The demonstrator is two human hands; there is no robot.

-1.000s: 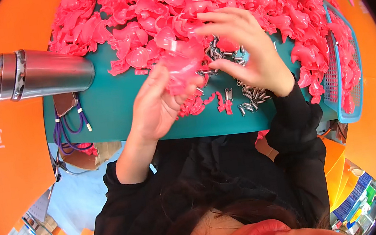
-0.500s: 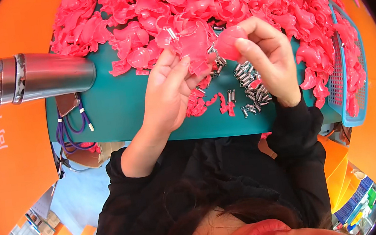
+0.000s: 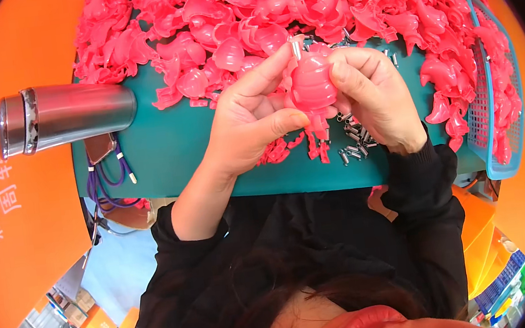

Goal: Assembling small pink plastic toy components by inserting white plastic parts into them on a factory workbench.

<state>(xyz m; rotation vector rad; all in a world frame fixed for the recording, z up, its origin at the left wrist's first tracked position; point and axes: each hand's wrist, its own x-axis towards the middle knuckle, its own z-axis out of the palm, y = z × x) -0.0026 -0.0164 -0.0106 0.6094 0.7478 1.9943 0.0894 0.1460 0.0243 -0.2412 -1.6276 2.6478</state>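
Observation:
A glossy pink plastic toy body (image 3: 313, 87) made of rounded shell pieces is held between my two hands over the near half of the green table. My left hand (image 3: 245, 124) grips its left side, thumb low and forefinger up by a small metal cylinder (image 3: 296, 50) at the top. The fingers of my right hand (image 3: 379, 95) pinch its right side. Just beneath the hands lie a scatter of small metal cylinders (image 3: 356, 143) and several small pink plastic parts (image 3: 282, 151), partly hidden by the hands.
A large heap of pink plastic shells (image 3: 296, 4) covers the far side of the green table (image 3: 177, 154). A steel thermos (image 3: 79, 113) lies at the left, near a purple cord (image 3: 100, 189). At the right stands a blue basket (image 3: 502, 166) holding pink shells.
My hands have come together. The separate pink piece in my right hand now sits against the shell in my left, and both hands hold them as one body.

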